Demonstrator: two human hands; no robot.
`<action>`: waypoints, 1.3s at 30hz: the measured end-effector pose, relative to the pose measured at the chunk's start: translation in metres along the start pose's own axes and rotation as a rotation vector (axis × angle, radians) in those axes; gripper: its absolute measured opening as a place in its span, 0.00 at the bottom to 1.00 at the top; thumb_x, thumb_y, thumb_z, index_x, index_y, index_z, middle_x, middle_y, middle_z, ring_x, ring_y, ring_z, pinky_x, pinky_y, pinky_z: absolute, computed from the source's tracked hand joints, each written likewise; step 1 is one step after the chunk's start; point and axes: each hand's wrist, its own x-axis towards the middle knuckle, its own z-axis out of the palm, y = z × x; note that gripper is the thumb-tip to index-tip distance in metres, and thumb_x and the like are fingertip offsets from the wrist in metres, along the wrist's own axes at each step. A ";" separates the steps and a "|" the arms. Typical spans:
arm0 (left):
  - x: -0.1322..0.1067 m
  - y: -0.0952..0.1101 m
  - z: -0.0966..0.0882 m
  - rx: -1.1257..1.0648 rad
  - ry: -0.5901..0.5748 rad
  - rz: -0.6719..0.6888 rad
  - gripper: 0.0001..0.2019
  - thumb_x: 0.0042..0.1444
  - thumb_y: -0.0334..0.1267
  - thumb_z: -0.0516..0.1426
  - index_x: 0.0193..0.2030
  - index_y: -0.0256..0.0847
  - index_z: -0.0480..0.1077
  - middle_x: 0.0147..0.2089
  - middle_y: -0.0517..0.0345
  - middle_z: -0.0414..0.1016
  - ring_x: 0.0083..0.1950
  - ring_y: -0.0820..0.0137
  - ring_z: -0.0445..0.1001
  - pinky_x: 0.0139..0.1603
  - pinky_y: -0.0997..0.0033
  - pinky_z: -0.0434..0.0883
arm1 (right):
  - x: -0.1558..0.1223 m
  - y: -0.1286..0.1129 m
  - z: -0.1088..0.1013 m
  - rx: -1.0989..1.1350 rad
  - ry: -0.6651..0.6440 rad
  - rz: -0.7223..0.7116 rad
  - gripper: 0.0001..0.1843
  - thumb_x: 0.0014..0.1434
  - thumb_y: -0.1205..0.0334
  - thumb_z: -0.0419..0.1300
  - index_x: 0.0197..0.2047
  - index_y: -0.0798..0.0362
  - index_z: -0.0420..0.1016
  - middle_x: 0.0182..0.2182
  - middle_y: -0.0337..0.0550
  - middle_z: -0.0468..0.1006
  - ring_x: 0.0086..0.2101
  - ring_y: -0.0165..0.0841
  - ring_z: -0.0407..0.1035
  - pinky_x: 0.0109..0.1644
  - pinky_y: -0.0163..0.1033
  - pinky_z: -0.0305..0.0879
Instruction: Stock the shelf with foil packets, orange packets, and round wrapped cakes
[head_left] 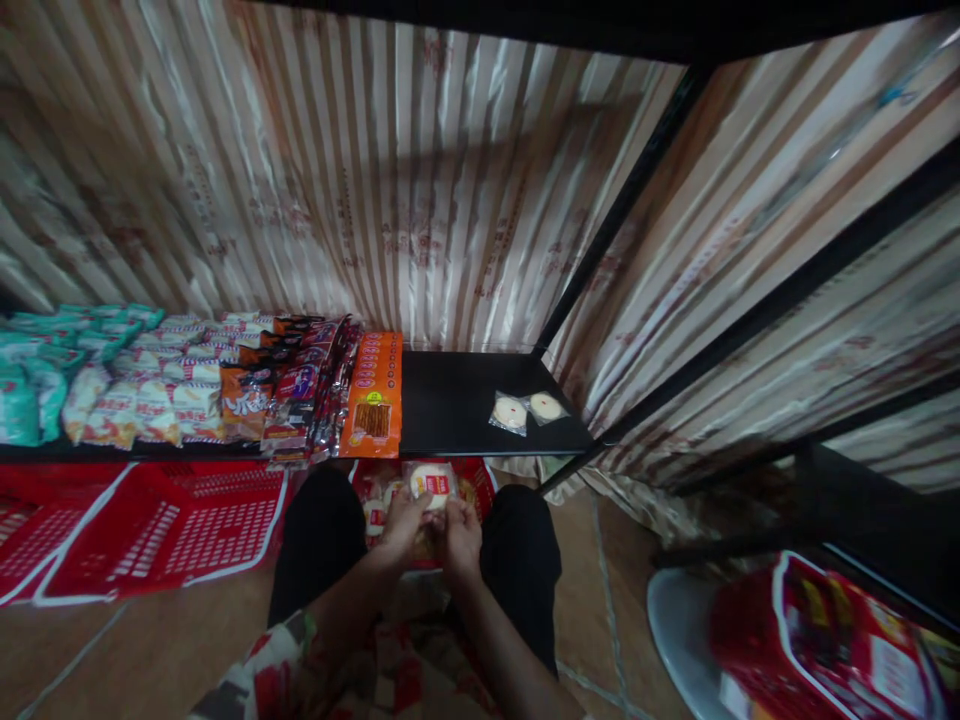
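Between my knees, my left hand (405, 520) and my right hand (462, 530) are both closed on the edges of a round, pale packaged snack (429, 482) with a red label. It is held over a red basket (486, 484) that contains more wrapped snacks. Ahead, on the black shelf (450, 395), lie two round pale snacks in clear wrappers, a left one (510, 413) and a right one (547, 406). An orange packet (373, 400) stands farther left on the same shelf.
Left of the orange packet are dark red packets (304, 390), white packets (154, 400) and teal packets (45, 380). Red baskets (172, 520) sit on the floor at left. A filled red basket (757, 620) is at lower right, and a black frame post (622, 210) rises behind.
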 end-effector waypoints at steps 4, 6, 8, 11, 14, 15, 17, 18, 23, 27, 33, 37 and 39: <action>-0.003 0.005 0.000 0.058 0.043 -0.022 0.05 0.54 0.26 0.54 0.37 0.37 0.63 0.31 0.59 0.74 0.25 0.79 0.72 0.26 0.80 0.70 | -0.004 0.007 -0.001 0.052 0.037 0.097 0.25 0.42 0.37 0.59 0.30 0.51 0.64 0.20 0.39 0.73 0.21 0.33 0.70 0.25 0.38 0.68; -0.004 0.009 -0.001 0.107 0.029 -0.022 0.05 0.53 0.26 0.54 0.37 0.37 0.63 0.31 0.59 0.73 0.25 0.78 0.72 0.26 0.80 0.70 | -0.002 0.011 -0.004 0.031 0.061 0.089 0.24 0.42 0.39 0.60 0.31 0.51 0.65 0.23 0.40 0.74 0.23 0.33 0.71 0.27 0.38 0.68; -0.003 0.012 -0.003 0.181 0.002 -0.009 0.05 0.52 0.26 0.55 0.36 0.37 0.63 0.31 0.59 0.73 0.27 0.77 0.72 0.26 0.80 0.69 | 0.001 0.013 -0.008 -0.018 0.090 0.067 0.22 0.43 0.42 0.59 0.34 0.51 0.66 0.26 0.42 0.76 0.26 0.35 0.72 0.29 0.39 0.69; 0.002 0.016 -0.007 0.313 -0.065 0.007 0.06 0.51 0.25 0.54 0.36 0.36 0.64 0.34 0.57 0.73 0.28 0.77 0.72 0.24 0.80 0.68 | 0.008 0.008 -0.014 -0.135 0.104 -0.014 0.23 0.45 0.46 0.58 0.40 0.52 0.67 0.34 0.46 0.77 0.33 0.37 0.73 0.37 0.41 0.70; 0.010 0.019 -0.010 0.412 -0.169 -0.005 0.09 0.49 0.24 0.54 0.38 0.35 0.66 0.36 0.56 0.74 0.30 0.76 0.72 0.23 0.81 0.66 | 0.014 -0.005 -0.019 -0.329 0.063 -0.162 0.23 0.48 0.51 0.55 0.46 0.54 0.68 0.43 0.51 0.75 0.43 0.40 0.70 0.48 0.45 0.67; 0.012 0.021 -0.011 0.436 -0.198 -0.008 0.10 0.48 0.24 0.54 0.39 0.35 0.67 0.36 0.56 0.75 0.30 0.75 0.72 0.23 0.81 0.66 | 0.016 -0.010 -0.019 -0.408 0.048 -0.217 0.23 0.49 0.53 0.55 0.47 0.54 0.69 0.45 0.51 0.74 0.47 0.41 0.69 0.52 0.47 0.64; 0.018 0.025 -0.012 0.475 -0.242 0.005 0.12 0.47 0.25 0.54 0.40 0.35 0.68 0.36 0.56 0.75 0.31 0.74 0.72 0.23 0.81 0.65 | 0.021 -0.018 -0.020 -0.536 0.018 -0.299 0.22 0.49 0.55 0.54 0.47 0.54 0.71 0.48 0.52 0.73 0.50 0.43 0.65 0.57 0.50 0.58; 0.021 0.027 -0.013 0.499 -0.259 0.016 0.12 0.46 0.25 0.54 0.40 0.36 0.68 0.36 0.56 0.75 0.31 0.74 0.72 0.23 0.81 0.65 | 0.023 -0.021 -0.020 -0.572 0.000 -0.321 0.22 0.49 0.56 0.54 0.47 0.54 0.72 0.48 0.52 0.73 0.51 0.43 0.65 0.58 0.50 0.57; 0.038 0.045 -0.011 0.704 -0.338 0.012 0.10 0.43 0.29 0.57 0.35 0.37 0.69 0.27 0.61 0.73 0.26 0.73 0.70 0.23 0.79 0.64 | 0.040 -0.034 -0.017 -0.578 -0.126 -0.307 0.23 0.53 0.54 0.54 0.49 0.54 0.72 0.46 0.50 0.76 0.47 0.41 0.70 0.55 0.47 0.62; 0.054 0.063 -0.004 0.725 -0.461 0.017 0.11 0.41 0.27 0.56 0.35 0.37 0.69 0.28 0.61 0.73 0.28 0.73 0.71 0.24 0.78 0.65 | 0.057 -0.043 -0.013 -0.566 -0.191 -0.238 0.22 0.53 0.50 0.55 0.47 0.54 0.74 0.43 0.50 0.78 0.43 0.40 0.72 0.51 0.46 0.66; 0.078 0.089 0.013 0.648 -0.471 0.014 0.12 0.39 0.29 0.60 0.34 0.38 0.67 0.29 0.63 0.72 0.29 0.72 0.71 0.26 0.77 0.66 | 0.085 -0.058 -0.005 -0.407 -0.252 -0.092 0.23 0.51 0.44 0.57 0.41 0.53 0.76 0.36 0.46 0.80 0.35 0.39 0.74 0.40 0.41 0.70; 0.091 0.104 0.024 0.625 -0.385 0.036 0.09 0.42 0.28 0.60 0.32 0.38 0.65 0.26 0.65 0.69 0.26 0.75 0.70 0.25 0.78 0.66 | 0.101 -0.065 0.004 -0.331 -0.247 -0.022 0.24 0.48 0.42 0.59 0.38 0.53 0.76 0.31 0.45 0.80 0.31 0.37 0.73 0.34 0.39 0.70; 0.098 0.109 0.029 0.611 -0.335 0.050 0.09 0.43 0.27 0.60 0.32 0.38 0.65 0.25 0.67 0.68 0.25 0.76 0.68 0.24 0.79 0.65 | 0.109 -0.067 0.010 -0.310 -0.232 -0.011 0.24 0.47 0.41 0.59 0.36 0.53 0.76 0.29 0.44 0.79 0.30 0.37 0.73 0.31 0.38 0.69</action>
